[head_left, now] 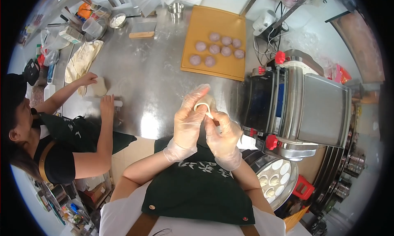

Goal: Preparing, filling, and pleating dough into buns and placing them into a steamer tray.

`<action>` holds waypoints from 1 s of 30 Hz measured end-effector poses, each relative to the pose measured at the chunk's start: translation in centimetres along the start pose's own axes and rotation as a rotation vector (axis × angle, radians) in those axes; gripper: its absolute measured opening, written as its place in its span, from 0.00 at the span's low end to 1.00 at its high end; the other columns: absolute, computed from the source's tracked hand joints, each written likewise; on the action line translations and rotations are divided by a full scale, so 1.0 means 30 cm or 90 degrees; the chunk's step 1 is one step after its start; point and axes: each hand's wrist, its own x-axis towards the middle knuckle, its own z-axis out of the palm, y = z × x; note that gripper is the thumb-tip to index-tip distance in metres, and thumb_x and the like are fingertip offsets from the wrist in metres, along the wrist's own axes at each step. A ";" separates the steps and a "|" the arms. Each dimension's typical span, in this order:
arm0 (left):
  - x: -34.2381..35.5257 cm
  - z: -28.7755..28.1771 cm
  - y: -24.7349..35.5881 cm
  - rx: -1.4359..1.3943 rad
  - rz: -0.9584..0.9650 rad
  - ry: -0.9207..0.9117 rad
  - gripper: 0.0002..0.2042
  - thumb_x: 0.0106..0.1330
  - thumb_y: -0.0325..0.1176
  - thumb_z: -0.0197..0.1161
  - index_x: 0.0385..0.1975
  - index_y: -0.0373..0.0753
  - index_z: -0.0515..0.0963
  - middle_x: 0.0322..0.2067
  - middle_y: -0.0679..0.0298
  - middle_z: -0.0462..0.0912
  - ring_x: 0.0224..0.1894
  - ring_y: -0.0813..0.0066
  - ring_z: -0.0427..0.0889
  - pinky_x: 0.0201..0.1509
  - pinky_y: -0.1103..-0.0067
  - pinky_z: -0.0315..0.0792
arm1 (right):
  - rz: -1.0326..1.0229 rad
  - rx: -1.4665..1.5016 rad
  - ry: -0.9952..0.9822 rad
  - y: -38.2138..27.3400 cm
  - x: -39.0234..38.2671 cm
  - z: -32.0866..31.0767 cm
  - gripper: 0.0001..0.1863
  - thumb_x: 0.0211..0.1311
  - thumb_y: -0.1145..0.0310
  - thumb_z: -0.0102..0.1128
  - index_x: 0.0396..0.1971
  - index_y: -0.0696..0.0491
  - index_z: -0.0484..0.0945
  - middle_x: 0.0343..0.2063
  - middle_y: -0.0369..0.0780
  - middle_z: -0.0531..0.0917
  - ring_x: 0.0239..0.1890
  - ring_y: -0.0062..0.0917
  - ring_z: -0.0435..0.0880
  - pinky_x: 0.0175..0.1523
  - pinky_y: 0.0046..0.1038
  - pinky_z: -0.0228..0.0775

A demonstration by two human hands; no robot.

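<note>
A round, pale dough wrapper (208,101) is cupped in my left hand (189,120), its edge raised in a curve around my thumb. The fingers and thumb of my right hand (223,134) pinch the near right part of that edge. Clear plastic gloves cover both hands, held over the near edge of the steel table. Whatever lies inside the wrapper is hidden by my fingers. Ahead, several round, pale purple balls (214,49) rest on a yellow board (196,30).
At the left, a co-worker's hands work a rolling pin (117,103) and dough piece (98,88) beside a cream cloth (84,57). A steel roller machine (287,108) stands at the right. Below it, a round steamer tray (293,174) holds white discs and several pleated buns. A scraper (142,32) lies farther back.
</note>
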 end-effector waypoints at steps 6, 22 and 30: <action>0.010 -0.019 0.008 0.301 0.186 -0.080 0.18 0.70 0.26 0.56 0.60 0.38 0.73 0.64 0.56 0.66 0.63 0.69 0.67 0.65 0.75 0.64 | -0.099 -0.096 -0.005 -0.013 0.027 -0.015 0.15 0.52 0.82 0.66 0.39 0.59 0.74 0.24 0.42 0.83 0.18 0.27 0.82 0.26 0.24 0.73; -0.033 -0.015 0.032 0.265 0.241 -0.080 0.21 0.64 0.20 0.60 0.58 0.38 0.75 0.65 0.50 0.65 0.65 0.60 0.66 0.63 0.71 0.68 | -0.070 -0.012 0.043 -0.038 0.006 -0.021 0.14 0.52 0.81 0.67 0.40 0.58 0.76 0.20 0.40 0.82 0.20 0.24 0.83 0.27 0.22 0.73; -0.022 -0.041 0.038 0.452 0.271 -0.116 0.18 0.67 0.21 0.58 0.57 0.40 0.76 0.66 0.50 0.64 0.64 0.64 0.69 0.63 0.73 0.68 | -0.116 -0.116 -0.049 -0.042 0.016 -0.030 0.16 0.51 0.84 0.66 0.40 0.56 0.75 0.20 0.43 0.81 0.18 0.34 0.83 0.22 0.30 0.72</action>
